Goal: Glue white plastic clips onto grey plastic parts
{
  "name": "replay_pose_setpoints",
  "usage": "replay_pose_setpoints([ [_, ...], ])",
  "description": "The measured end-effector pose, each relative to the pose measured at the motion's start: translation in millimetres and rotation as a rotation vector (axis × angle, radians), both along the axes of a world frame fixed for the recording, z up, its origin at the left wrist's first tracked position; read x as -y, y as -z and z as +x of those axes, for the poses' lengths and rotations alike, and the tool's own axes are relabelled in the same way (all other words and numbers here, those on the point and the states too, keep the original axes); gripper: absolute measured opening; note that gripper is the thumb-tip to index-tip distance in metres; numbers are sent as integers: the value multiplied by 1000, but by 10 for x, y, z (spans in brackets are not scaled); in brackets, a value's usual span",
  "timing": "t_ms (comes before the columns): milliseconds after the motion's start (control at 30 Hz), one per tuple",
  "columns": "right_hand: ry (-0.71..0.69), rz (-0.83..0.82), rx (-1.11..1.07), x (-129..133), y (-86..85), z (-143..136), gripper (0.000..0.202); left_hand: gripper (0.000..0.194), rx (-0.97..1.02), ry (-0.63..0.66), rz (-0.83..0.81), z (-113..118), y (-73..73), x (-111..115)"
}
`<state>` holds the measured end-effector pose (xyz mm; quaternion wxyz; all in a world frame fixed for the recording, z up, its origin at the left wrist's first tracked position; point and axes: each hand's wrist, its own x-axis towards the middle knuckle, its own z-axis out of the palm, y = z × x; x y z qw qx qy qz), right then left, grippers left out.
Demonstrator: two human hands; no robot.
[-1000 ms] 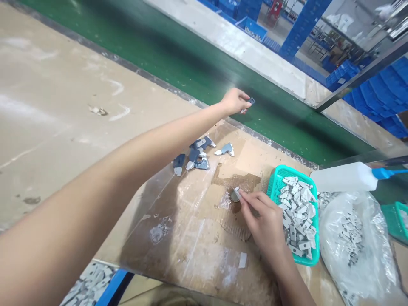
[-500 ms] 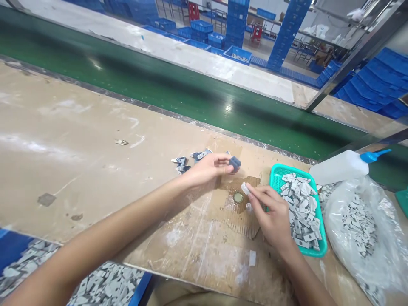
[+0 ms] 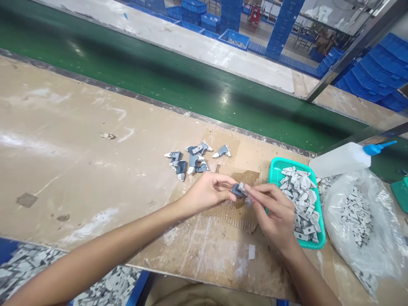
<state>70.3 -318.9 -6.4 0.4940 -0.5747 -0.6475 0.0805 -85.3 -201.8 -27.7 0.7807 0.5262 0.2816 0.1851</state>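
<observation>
Between the thumb and fingers of my left hand [image 3: 214, 190] is a dark grey plastic part [image 3: 236, 191]. My right hand [image 3: 274, 208] pinches a small light grey plastic piece [image 3: 242, 188], which meets the dark part's right end. Both hands are over a torn cardboard patch [image 3: 234, 216] on the bench. Beyond my left hand lie several joined dark-and-light parts [image 3: 195, 160]. Right of my right hand stands a turquoise basket [image 3: 271, 170] filled with light grey pieces [image 3: 302, 199].
A white squeeze bottle [image 3: 341, 160] with a blue nozzle lies behind a clear plastic bag [image 3: 379, 229] of small grey pieces. A blue bin [image 3: 135, 293] of grey pieces sits below the front edge. A green conveyor belt [image 3: 191, 91] runs behind the bench.
The two hands have come together; my left hand has moved down, bringing the dark part against the light piece. The joined parts behind are now more fully in view.
</observation>
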Motion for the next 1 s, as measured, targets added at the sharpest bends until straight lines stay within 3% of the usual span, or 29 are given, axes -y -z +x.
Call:
replay_pose_setpoints([
  [333,-63,-50,12,12,45,14,45,13,-12,-65,78,-16,-97,88],
  [500,-134,-56,21,-19,128,24,55,14,-41,-70,205,-41,-73,128],
  [667,-170,-83,60,-47,178,23,54,18,-72,-57,232,-57,-28,120],
  [800,-169,-108,118,-58,203,-11,56,20,-99,-27,188,-52,38,104],
  [867,-147,-127,125,-60,189,-27,58,35,-61,-30,122,-53,54,99],
  [933,-89,-125,84,-52,151,-24,57,49,24,-28,23,-67,46,84],
  [1000,15,-95,31,-29,99,2,50,48,101,-23,-93,-93,30,48],
])
